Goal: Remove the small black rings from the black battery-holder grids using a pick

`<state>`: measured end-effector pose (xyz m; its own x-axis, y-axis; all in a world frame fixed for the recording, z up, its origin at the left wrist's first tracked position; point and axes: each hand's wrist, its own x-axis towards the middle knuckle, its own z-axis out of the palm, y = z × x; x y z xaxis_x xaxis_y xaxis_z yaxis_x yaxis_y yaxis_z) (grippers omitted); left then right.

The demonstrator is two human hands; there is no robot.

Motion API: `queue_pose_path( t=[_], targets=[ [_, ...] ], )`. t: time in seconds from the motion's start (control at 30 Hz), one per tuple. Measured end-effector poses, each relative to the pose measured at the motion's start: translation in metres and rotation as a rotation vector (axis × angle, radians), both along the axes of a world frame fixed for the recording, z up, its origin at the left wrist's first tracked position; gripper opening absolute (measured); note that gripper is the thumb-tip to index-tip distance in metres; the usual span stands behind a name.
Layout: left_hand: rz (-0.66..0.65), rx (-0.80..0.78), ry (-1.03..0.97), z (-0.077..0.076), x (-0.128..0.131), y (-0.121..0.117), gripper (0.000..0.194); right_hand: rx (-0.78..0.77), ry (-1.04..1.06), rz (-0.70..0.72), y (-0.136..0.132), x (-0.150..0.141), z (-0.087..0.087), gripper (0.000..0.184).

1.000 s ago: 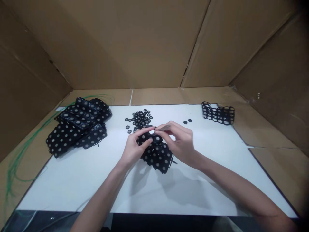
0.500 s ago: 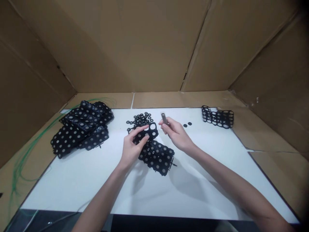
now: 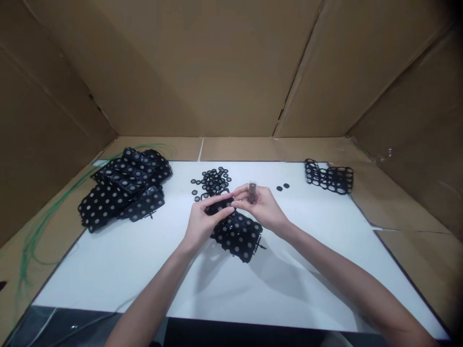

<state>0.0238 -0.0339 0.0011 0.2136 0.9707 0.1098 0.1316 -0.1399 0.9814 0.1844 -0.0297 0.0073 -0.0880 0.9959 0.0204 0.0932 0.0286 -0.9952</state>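
While the left hand (image 3: pixel 206 218) and the right hand (image 3: pixel 262 210) meet above the white flat tabletop (image 3: pixel 108 284), their fingertips nearly touch, so the hands are together, not apart. The left hand clamps a small black plastic honeycomb cell holder (image 3: pixel 219 207), which lies crosswise under its fingers with its long axis running roughly left to right. The right hand pinches a short dark metal strip (image 3: pixel 252 192) between thumb and fingers; the strip stands about upright, its long axis pointing away from the tabletop, and sits nearer the right hand. The two held things are just beside each other, with only the fingers between them. Directly below both hands, on the person's side, lies a larger black plastic cell-holder block with grey dots (image 3: pixel 238 239), touching the held holder or nearly so. Ahead of the left hand is a heap of small black plastic rings (image 3: pixel 213 180); ahead of the right hand are two small black discs (image 3: pixel 282 186) and, farther out, a black open-ring holder frame (image 3: pixel 329 177). Well left of the left hand sit stacked black dotted holder panels (image 3: pixel 123 190), beside a loose green wire (image 3: pixel 47 226).
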Motion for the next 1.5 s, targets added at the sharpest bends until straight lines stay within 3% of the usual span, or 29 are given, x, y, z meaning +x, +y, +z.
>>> queue_pose_path(
  t=[0.2,0.3,0.47,0.63,0.93,1.3,1.5],
  targets=[
    [0.102,0.024,-0.003,-0.003,0.002,0.0,0.033,-0.002,-0.038,-0.013,-0.003,-0.003,0.001,0.026],
    [0.098,0.02,0.021,-0.001,0.001,0.0,0.036,0.077,-0.115,-0.006,-0.004,0.001,0.005,0.027],
    [0.027,0.009,0.051,0.001,0.0,0.001,0.038,0.251,-0.168,-0.13,-0.008,0.015,0.024,0.023],
    [-0.092,0.051,0.067,-0.002,0.001,0.002,0.042,0.341,-0.014,-0.107,-0.014,0.019,0.037,0.015],
    [-0.142,0.135,0.125,-0.005,-0.001,0.002,0.043,0.364,0.11,-0.041,-0.021,0.007,0.033,0.013],
    [-0.144,0.205,0.181,-0.009,0.0,0.0,0.046,0.378,-0.025,-0.001,-0.017,0.009,0.03,0.012],
    [-0.163,0.19,0.165,-0.008,0.0,0.0,0.047,0.537,-0.279,-0.003,-0.02,0.008,0.031,0.012]
  ],
)
